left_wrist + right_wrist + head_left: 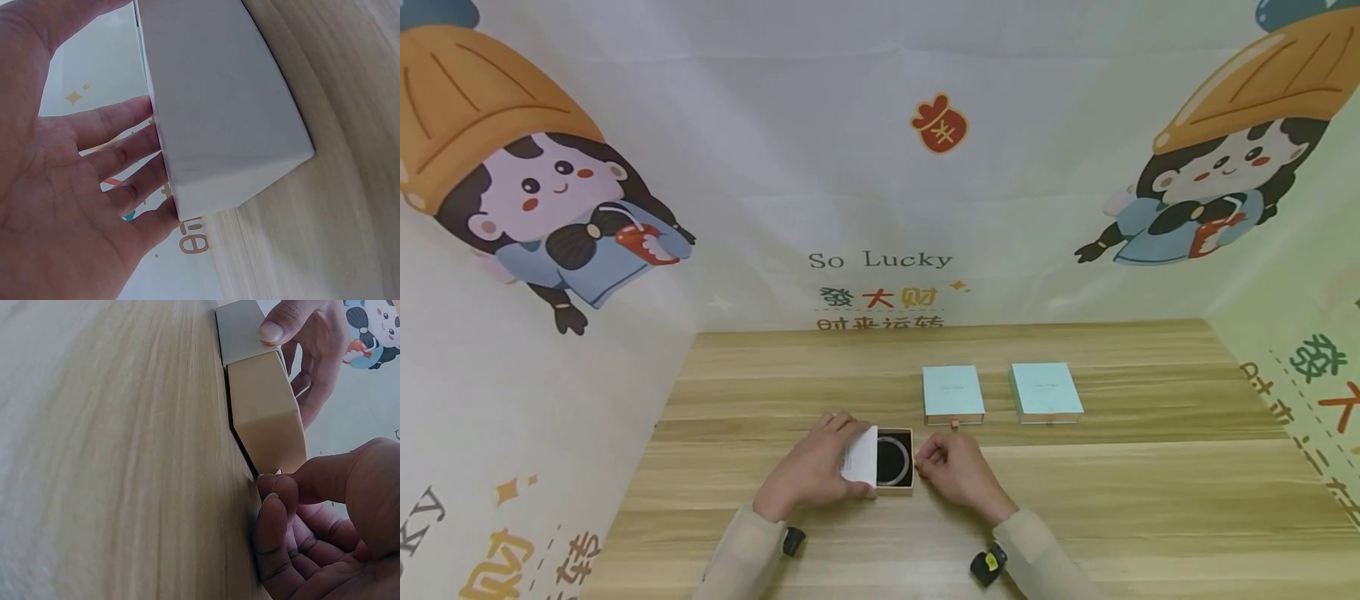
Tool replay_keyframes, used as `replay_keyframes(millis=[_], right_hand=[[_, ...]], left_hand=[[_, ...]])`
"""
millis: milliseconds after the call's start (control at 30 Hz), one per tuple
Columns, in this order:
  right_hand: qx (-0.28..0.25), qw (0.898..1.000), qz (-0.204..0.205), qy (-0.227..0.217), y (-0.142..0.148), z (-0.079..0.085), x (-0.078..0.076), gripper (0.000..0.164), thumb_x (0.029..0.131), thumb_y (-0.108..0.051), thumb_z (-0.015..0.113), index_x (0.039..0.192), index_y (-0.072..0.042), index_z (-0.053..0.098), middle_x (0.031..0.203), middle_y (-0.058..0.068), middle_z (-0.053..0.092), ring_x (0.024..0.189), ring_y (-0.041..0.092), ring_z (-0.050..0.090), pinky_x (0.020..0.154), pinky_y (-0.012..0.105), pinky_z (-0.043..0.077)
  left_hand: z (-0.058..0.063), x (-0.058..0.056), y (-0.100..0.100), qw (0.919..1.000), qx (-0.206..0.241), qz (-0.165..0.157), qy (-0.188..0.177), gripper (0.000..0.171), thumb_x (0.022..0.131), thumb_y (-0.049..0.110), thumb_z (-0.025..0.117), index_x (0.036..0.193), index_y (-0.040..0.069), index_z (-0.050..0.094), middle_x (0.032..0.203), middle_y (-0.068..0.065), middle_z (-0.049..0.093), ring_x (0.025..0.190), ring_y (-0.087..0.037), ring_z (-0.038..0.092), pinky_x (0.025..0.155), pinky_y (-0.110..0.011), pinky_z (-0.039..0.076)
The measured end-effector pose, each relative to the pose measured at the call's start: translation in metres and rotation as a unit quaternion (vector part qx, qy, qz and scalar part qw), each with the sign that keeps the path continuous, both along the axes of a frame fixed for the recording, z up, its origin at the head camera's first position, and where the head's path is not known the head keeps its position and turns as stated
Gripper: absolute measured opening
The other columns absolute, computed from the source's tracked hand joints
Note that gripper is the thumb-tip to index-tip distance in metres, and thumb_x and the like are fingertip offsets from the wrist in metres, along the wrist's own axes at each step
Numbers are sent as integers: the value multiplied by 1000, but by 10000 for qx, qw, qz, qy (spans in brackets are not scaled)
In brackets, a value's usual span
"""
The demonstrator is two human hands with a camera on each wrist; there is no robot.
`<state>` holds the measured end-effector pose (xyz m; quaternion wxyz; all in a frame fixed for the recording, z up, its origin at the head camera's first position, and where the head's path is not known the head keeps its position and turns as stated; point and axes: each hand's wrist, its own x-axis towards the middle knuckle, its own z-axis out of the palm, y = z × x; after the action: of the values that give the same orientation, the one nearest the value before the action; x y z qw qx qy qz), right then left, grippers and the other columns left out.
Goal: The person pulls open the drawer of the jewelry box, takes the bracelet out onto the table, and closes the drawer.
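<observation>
A small white box sleeve (pixel 861 458) lies on the table, and my left hand (pixel 812 468) grips it with the thumb on the near side and the fingers on the far side. Out of its right end sticks a tan drawer (pixel 265 394). Inside, on black padding, lies a silvery ring-shaped piece (pixel 906 461), its left part hidden under the sleeve. At the drawer's right end, my right hand (pixel 961 471) pinches a small pull tab, mostly covered by the fingertips. The left wrist view shows the left fingers against the sleeve (pixel 219 94).
Two light turquoise boxes, a left one (pixel 952 390) and a right one (pixel 1047 387), lie farther back on the wooden table (pixel 760 383). The left one has a small tab at its front. A printed cloth (pixel 760 167) hangs behind and at both sides.
</observation>
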<state>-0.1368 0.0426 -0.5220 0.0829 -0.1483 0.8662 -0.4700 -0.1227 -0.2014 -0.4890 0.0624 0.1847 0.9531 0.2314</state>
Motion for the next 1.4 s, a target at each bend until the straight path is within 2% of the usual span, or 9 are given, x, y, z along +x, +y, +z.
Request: replay_keyframes(millis=[767,1400], right_hand=[[-63,9999,-7,-106,9,0,2,8,86,0,71,82,-7,70,75,1,67,69,9,59,62,20,50],[97,9998,13,198,16,-8,-3,12,84,0,67,79,-11,67,74,-4,63,69,6,56,63,19,48]], left_hand=[[-3,0,1,10000,-44,-16,29,92,66,44,93,143,10,57,131,-2,60,117,-18,51,96,-41,52],[-1,-1,-1,10000,63,-13,-52,94,64,42,94,143,9,56,131,-3,60,119,-20,51,100,-43,52]])
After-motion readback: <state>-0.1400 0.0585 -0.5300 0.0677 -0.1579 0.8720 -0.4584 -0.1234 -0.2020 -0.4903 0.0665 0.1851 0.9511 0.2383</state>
